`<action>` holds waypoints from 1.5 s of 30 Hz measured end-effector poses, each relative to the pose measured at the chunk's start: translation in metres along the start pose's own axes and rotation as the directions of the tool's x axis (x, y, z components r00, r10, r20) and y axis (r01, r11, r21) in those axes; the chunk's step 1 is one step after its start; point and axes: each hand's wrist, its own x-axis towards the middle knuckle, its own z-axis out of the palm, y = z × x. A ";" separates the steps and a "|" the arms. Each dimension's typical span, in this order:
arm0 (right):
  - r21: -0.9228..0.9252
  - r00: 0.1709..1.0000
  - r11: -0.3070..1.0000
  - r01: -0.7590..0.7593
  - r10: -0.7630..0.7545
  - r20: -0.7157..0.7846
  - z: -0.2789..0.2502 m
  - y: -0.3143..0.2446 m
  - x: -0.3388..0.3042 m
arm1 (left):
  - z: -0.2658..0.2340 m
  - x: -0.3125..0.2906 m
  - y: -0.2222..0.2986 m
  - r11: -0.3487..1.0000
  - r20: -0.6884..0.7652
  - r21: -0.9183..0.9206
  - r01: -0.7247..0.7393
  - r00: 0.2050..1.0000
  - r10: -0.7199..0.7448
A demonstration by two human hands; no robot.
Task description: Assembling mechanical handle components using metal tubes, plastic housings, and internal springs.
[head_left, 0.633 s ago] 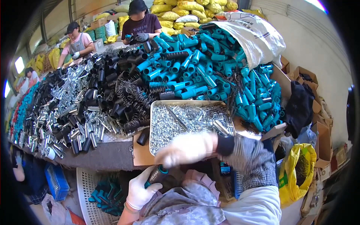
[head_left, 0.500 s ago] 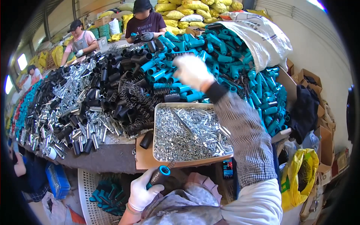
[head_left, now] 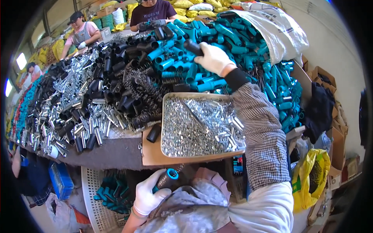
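In a white glove, my left hand (head_left: 149, 195) is wrapped around a black-and-teal tool handle (head_left: 167, 179) in front of my body. A small coil spring (head_left: 180, 167) sticks out of its teal-rimmed open end. My gloved right hand (head_left: 215, 59) is stretched far across the table over a heap of teal tool housings (head_left: 233, 37). Its fingers are closed on a black cylindrical piece (head_left: 193, 47), whose lower end is partly hidden by the hand. Between the two hands stands a shallow tray (head_left: 203, 155) full of small silver metal parts, with a thin metal rod (head_left: 191, 112) lying on them.
Black sleeves (head_left: 126, 103), springs (head_left: 149, 83) and shiny metal tubes (head_left: 93, 126) cover the table leftward. A white sack (head_left: 278, 37) spills teal housings at the right. Below is a white crate (head_left: 91, 194). Two people (head_left: 151, 13) (head_left: 82, 33) work across the table.
My right hand has moved right and slightly up over the teal heap and now grips a black piece. My left hand stays near my body with its handle. The view has tilted down slightly.
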 end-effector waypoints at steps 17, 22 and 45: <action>0.946 0.934 -0.225 -0.232 0.221 0.281 -0.028 -0.170 -0.293 | 0.006 -0.057 0.001 0.997 0.105 -0.040 0.066 0.993 -0.061; 0.955 0.944 -0.161 -0.249 0.178 0.276 -0.031 -0.169 -0.302 | 0.005 -0.065 0.009 0.999 0.064 0.019 0.047 0.997 -0.048; 0.277 0.650 0.623 0.732 -0.760 -0.008 -0.015 -0.186 -0.334 | -0.037 -0.062 -0.010 0.948 0.561 0.122 0.293 0.768 -0.309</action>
